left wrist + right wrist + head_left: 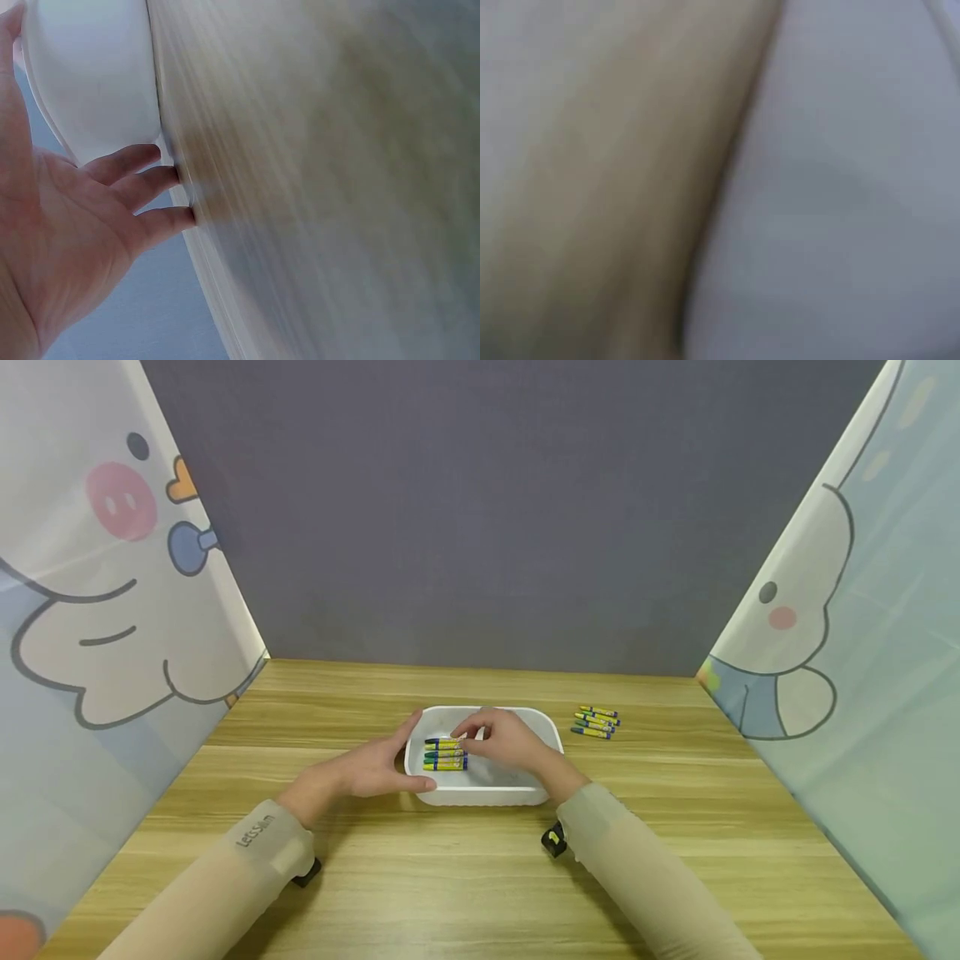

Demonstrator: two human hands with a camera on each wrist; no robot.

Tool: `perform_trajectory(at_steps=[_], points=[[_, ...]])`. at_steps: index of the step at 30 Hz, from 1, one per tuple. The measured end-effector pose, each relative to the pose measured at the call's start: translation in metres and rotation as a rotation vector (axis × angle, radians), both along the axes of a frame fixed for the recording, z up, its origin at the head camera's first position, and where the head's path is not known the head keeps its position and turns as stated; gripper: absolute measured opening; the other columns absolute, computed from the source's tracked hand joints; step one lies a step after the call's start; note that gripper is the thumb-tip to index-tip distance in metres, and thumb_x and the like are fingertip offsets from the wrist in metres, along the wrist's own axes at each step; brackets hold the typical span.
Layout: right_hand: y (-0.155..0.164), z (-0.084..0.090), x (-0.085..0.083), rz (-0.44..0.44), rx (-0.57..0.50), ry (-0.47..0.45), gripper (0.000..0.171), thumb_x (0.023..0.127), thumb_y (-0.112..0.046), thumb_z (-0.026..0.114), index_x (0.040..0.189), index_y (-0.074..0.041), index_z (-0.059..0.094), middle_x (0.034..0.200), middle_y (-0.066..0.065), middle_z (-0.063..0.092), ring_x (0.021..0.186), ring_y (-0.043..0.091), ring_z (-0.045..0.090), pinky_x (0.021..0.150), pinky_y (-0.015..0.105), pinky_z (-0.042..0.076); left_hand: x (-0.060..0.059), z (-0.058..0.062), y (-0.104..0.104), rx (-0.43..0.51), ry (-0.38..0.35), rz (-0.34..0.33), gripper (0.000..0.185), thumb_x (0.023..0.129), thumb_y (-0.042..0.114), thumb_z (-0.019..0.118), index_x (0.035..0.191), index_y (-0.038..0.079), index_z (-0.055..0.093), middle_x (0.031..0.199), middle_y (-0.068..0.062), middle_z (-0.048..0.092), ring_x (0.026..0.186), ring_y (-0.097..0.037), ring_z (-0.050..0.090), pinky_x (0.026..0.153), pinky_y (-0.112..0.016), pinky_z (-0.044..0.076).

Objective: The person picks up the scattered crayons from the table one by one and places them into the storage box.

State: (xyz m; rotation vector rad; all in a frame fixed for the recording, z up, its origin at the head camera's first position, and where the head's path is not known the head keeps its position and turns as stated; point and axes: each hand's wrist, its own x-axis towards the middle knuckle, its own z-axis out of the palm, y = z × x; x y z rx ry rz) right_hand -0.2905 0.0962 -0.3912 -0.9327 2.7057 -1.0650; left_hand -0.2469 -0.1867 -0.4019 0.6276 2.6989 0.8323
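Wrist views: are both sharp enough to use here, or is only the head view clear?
Head view: sharp and evenly lit, showing the white tray, crayons inside it and both hands. Left wrist view: the left hand is readable, but the wooden table is streaked with motion blur. Right wrist view: wholly out of focus, just beige and grey patches; nothing identifiable.

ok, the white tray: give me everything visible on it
The white tray is a shallow, rounded-corner rectangular bin, looks like smooth plastic. It sits flat on the wooden table, near the middle. Inside, at its left end, crayons lie side by side. The left hand rests against its left outer wall with straight fingers; the right hand reaches inside, fingertips at the top crayon. More crayons lie right of it, apart.
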Motion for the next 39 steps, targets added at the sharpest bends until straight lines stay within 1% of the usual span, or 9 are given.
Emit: perform_trajectory(at_steps=[5,8,11,14,19,22,28,34,39], points=[[0.033,0.021,0.001,-0.082,-0.06,0.005,0.022,0.107,-0.023,0.073,0.123,-0.014,0.083,0.109,0.004,0.075,0.08,0.015,0.058,0.068,0.03,0.048,-0.001,-0.001,0.001,0.001,-0.004,0.009,0.134,0.089,0.07,0.081,0.178,0.016,-0.005,0.161,-0.028,0.054,0.127,-0.034,0.065,0.117,-0.064,0.046],[0.063,0.026,-0.005,-0.166,-0.084,0.014,0.021,0.107,-0.024,0.073,0.123,-0.015,0.083,0.113,0.006,0.076,0.079,0.016,0.057,0.066,0.029,0.047,-0.003,-0.002,0.0,-0.001,0.005,0.008,0.134,0.089,0.069,0.081,0.178,0.017,-0.005,0.161,-0.029,0.054,0.126,-0.035,0.065,0.118,-0.064,0.046],[0.099,0.023,-0.014,-0.246,-0.095,-0.001,0.023,0.108,-0.027,0.072,0.125,-0.017,0.083,0.117,0.007,0.076,0.078,0.017,0.057,0.064,0.029,0.047,-0.003,-0.002,0.0,-0.005,0.012,0.004,0.134,0.089,0.068,0.081,0.178,0.016,-0.004,0.161,-0.031,0.053,0.128,-0.036,0.064,0.118,-0.065,0.045],[0.135,0.017,-0.022,-0.273,-0.085,-0.014,0.025,0.108,-0.022,0.071,0.128,-0.011,0.081,0.123,0.015,0.076,0.077,0.019,0.057,0.062,0.028,0.048,-0.002,-0.001,0.0,0.001,0.012,0.001,0.134,0.09,0.067,0.082,0.178,0.014,-0.004,0.162,-0.031,0.052,0.131,-0.037,0.063,0.119,-0.065,0.044],[0.179,0.003,-0.032,-0.248,0.065,0.039,0.023,0.103,-0.008,0.073,0.124,0.0,0.081,0.12,0.021,0.078,0.097,0.028,0.068,0.076,0.031,0.053,-0.003,-0.001,-0.001,0.008,0.013,0.0,0.134,0.09,0.067,0.082,0.178,0.015,-0.004,0.162,-0.031,0.052,0.132,-0.037,0.062,0.12,-0.065,0.044],[0.191,-0.002,-0.033,-0.24,0.16,0.06,0.022,0.099,-0.003,0.073,0.119,0.0,0.082,0.112,0.018,0.08,0.108,0.036,0.069,0.087,0.042,0.056,-0.003,-0.002,-0.001,0.014,0.013,0.0,0.134,0.089,0.066,0.083,0.178,0.015,-0.004,0.164,-0.03,0.051,0.133,-0.037,0.062,0.12,-0.066,0.043],[0.199,-0.005,-0.034,-0.249,0.208,0.049,0.021,0.096,0.001,0.073,0.115,0.001,0.082,0.109,0.018,0.079,0.111,0.039,0.07,0.101,0.06,0.055,-0.002,-0.003,-0.001,0.019,0.015,-0.002,0.134,0.09,0.065,0.083,0.178,0.017,-0.005,0.162,-0.029,0.052,0.131,-0.036,0.062,0.12,-0.066,0.043],[0.199,-0.01,-0.038,-0.275,0.269,0.008,0.022,0.101,0.0,0.07,0.119,-0.002,0.082,0.119,0.02,0.078,0.118,0.043,0.069,0.105,0.063,0.054,-0.001,-0.003,0.0,0.011,0.006,0.001,0.134,0.089,0.068,0.082,0.178,0.017,-0.005,0.162,-0.03,0.053,0.129,-0.035,0.063,0.119,-0.065,0.044],[0.199,-0.013,-0.039,-0.29,0.291,-0.001,0.021,0.101,-0.004,0.071,0.119,-0.003,0.082,0.116,0.017,0.078,0.11,0.035,0.07,0.1,0.057,0.056,-0.001,-0.002,0.0,0.003,-0.002,0.008,0.134,0.089,0.068,0.082,0.178,0.017,-0.005,0.159,-0.029,0.056,0.127,-0.034,0.063,0.12,-0.064,0.044]])
